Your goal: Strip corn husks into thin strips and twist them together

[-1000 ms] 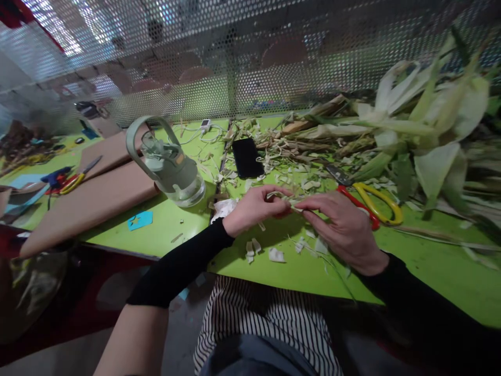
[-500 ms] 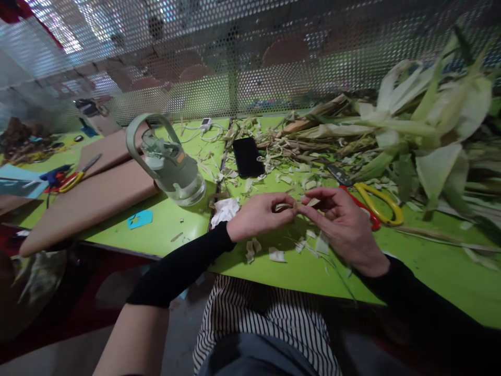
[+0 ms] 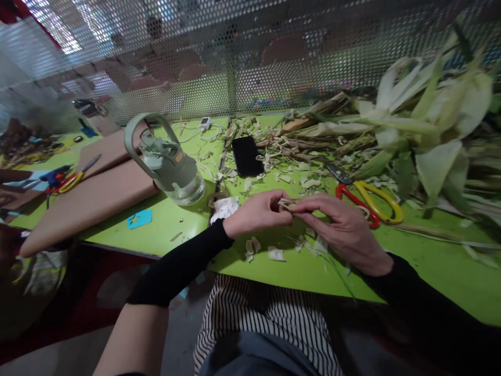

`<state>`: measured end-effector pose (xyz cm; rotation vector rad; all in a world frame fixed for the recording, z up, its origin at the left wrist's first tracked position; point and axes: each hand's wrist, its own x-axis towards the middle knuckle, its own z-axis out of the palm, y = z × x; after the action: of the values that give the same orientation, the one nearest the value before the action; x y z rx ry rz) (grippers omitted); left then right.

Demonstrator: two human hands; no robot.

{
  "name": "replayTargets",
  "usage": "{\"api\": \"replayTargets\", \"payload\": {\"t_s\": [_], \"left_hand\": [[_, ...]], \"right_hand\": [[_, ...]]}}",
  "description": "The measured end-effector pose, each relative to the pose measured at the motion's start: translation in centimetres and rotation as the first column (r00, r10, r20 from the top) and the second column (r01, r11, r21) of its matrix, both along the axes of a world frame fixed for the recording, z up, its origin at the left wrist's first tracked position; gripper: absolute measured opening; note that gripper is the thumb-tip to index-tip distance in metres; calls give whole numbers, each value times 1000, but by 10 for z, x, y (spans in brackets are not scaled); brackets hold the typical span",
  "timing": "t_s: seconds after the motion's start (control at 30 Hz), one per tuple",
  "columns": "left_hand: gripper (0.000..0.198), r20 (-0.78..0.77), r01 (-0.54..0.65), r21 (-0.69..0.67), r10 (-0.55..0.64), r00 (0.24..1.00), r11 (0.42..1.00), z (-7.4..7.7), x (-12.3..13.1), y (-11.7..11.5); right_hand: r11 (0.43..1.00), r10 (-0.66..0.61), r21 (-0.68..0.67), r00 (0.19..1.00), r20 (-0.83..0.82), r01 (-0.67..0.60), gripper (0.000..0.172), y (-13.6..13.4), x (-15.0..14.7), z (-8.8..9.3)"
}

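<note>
My left hand (image 3: 260,213) and my right hand (image 3: 344,230) meet over the green table. Between their fingertips is a small pale piece of corn husk (image 3: 287,202), pinched by both hands and partly hidden by the fingers. Cut husk scraps (image 3: 276,254) lie on the table below the hands. Just beyond my right hand rest scissors (image 3: 378,203) with one red and one yellow handle. A crumpled white tissue (image 3: 225,210) sits beside my left wrist.
A black phone (image 3: 248,156) lies amid husk shreds. A heap of corn husks (image 3: 426,125) fills the right side. To the left stand a green water bottle (image 3: 168,167) and a brown paper bundle (image 3: 97,198). Behind the table rises a perforated metal screen (image 3: 195,62).
My right hand's fingers have closed in and shifted slightly left, against the husk piece at my left fingertips. At the far left, a person's hand has come into view near the blue paper.
</note>
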<state>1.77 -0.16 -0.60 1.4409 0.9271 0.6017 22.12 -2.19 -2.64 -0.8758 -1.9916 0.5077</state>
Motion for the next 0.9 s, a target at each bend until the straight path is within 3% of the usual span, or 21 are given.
{"api": "replayTargets", "payload": {"t_s": [0.17,0.3,0.6,0.77,0.9], "left_hand": [[10,-74,20,159,-8,997,987,1,-2,-3],[9,-69,32,206,-18,997,978,-2,-2,-3],[14,-238,3,351,86,968,936,-1,5,-7],[13,-171,11,286,39,985,958,-7,2,-4],[14,-90,-20,222,41,995,975,-8,1,0]], "right_hand": [[992,-79,-101,997,-10,78,6,0,-1,-3],[960,-134,-257,988,-77,111,25,-2,-3,-3],[946,-172,-276,985,26,172,24,0,-3,2],[939,-155,-306,987,32,158,28,0,-2,4],[928,-189,-333,981,-31,168,25,1,0,-5]]}}
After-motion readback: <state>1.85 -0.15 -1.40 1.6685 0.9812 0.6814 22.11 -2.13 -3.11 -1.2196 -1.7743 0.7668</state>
